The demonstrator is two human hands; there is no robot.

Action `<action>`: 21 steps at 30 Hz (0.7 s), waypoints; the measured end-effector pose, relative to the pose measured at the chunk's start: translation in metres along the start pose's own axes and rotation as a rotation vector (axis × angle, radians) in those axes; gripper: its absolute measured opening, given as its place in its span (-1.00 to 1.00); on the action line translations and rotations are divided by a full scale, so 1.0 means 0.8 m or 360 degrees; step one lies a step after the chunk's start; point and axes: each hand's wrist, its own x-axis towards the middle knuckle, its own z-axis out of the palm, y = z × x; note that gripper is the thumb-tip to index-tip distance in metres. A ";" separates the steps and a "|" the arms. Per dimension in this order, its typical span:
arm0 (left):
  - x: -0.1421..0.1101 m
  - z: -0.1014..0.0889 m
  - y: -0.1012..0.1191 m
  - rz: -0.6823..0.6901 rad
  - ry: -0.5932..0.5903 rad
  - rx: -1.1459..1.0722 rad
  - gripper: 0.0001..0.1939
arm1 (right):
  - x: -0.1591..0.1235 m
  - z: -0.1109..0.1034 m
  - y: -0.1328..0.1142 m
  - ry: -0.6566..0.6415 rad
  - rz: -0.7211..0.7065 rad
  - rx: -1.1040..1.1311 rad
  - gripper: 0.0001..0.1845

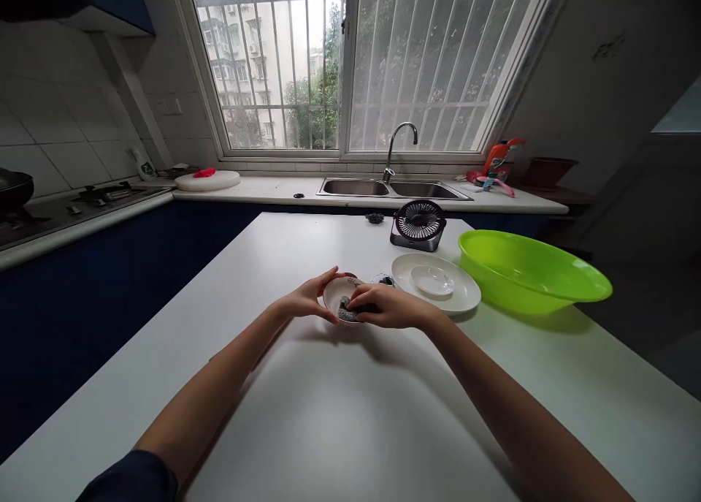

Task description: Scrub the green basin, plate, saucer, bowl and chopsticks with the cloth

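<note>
My left hand (307, 297) grips the left side of a small white bowl (333, 290), thumb at the near rim and fingers round the far side. The bowl has a dark rim and a small pattern inside, and it tilts towards me just above the table. Inside it, my right hand (386, 306) presses a grey scouring pad (347, 310) against the bowl's inner wall. My right fingers hide part of the pad. Close behind the right hand is a small clear dish (382, 279) with something dark in it.
A white oval plate (465, 297) bearing a small white saucer (432, 280) lies to the right, beside a big green basin (534, 272). Behind them stands a black fan (419, 223). A dark wire scrubber (374, 218) is near the table's far edge; a sink (355, 188) is beyond.
</note>
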 end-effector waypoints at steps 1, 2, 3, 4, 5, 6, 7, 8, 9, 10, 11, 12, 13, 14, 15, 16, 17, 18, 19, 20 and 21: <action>-0.001 0.000 0.002 0.0005 -0.0004 0.0001 0.09 | -0.001 -0.001 0.001 0.0005 -0.0005 0.0008 -0.79; -0.002 0.001 0.003 0.0011 -0.0005 0.0003 0.07 | -0.002 -0.003 0.002 0.0010 -0.0018 0.0021 -0.78; -0.003 0.001 0.004 0.0015 0.0001 0.0005 0.05 | -0.003 -0.004 0.003 0.0023 -0.0037 0.0035 -0.77; -0.005 0.002 0.004 0.0016 0.0011 0.0006 0.05 | -0.004 -0.006 0.003 0.0050 -0.0059 0.0046 -0.77; -0.006 0.002 0.004 0.0014 0.0027 0.0007 0.04 | -0.005 -0.008 0.004 0.0082 -0.0078 0.0056 -0.76; -0.008 0.002 0.003 0.0009 0.0050 0.0008 0.04 | -0.007 -0.010 0.004 0.0120 -0.0090 0.0064 -0.75; -0.009 0.003 0.002 0.0006 0.0072 0.0012 0.04 | -0.009 -0.012 0.005 0.0164 -0.0094 0.0071 -0.74; -0.011 0.002 0.002 0.0002 0.0085 0.0022 0.04 | -0.012 -0.015 0.006 0.0212 -0.0096 0.0078 -0.74; -0.012 0.002 0.001 0.0000 0.0093 0.0041 0.03 | -0.014 -0.018 0.006 0.0263 -0.0098 0.0086 -0.73; -0.014 0.002 0.000 -0.0008 0.0097 0.0071 0.03 | -0.017 -0.020 0.006 0.0319 -0.0100 0.0091 -0.73; -0.017 0.001 -0.001 -0.0023 0.0105 0.0113 0.03 | -0.020 -0.023 0.006 0.0383 -0.0102 0.0092 -0.73; -0.019 0.001 -0.002 -0.0044 0.0121 0.0171 0.05 | -0.023 -0.026 0.006 0.0453 -0.0100 0.0089 -0.72; -0.023 0.002 -0.002 -0.0064 0.0154 0.0251 0.06 | -0.027 -0.028 0.006 0.0525 -0.0091 0.0080 -0.72; -0.027 0.003 -0.001 -0.0075 0.0200 0.0359 0.06 | -0.030 -0.030 0.005 0.0597 -0.0074 0.0064 -0.72; -0.031 0.005 0.001 -0.0070 0.0245 0.0494 0.04 | -0.034 -0.031 0.005 0.0671 -0.0055 0.0041 -0.72; -0.036 0.007 0.004 -0.0045 0.0280 0.0644 -0.01 | -0.037 -0.032 0.006 0.0744 -0.0039 0.0011 -0.72; -0.041 0.011 0.008 0.0002 0.0313 0.0797 -0.09 | -0.041 -0.031 0.006 0.0817 -0.0025 -0.0021 -0.73; -0.047 0.016 0.012 0.0063 0.0335 0.0943 -0.19 | -0.045 -0.029 0.008 0.0887 -0.0011 -0.0057 -0.73; -0.053 0.022 0.017 0.0135 0.0359 0.1067 -0.32 | -0.048 -0.027 0.009 0.0955 0.0007 -0.0093 -0.74; -0.058 0.028 0.022 0.0221 0.0402 0.1173 -0.47 | -0.052 -0.023 0.011 0.1016 0.0035 -0.0127 -0.74; -0.063 0.034 0.026 0.0310 0.0432 0.1288 -0.60 | -0.055 -0.017 0.013 0.1066 0.0071 -0.0157 -0.75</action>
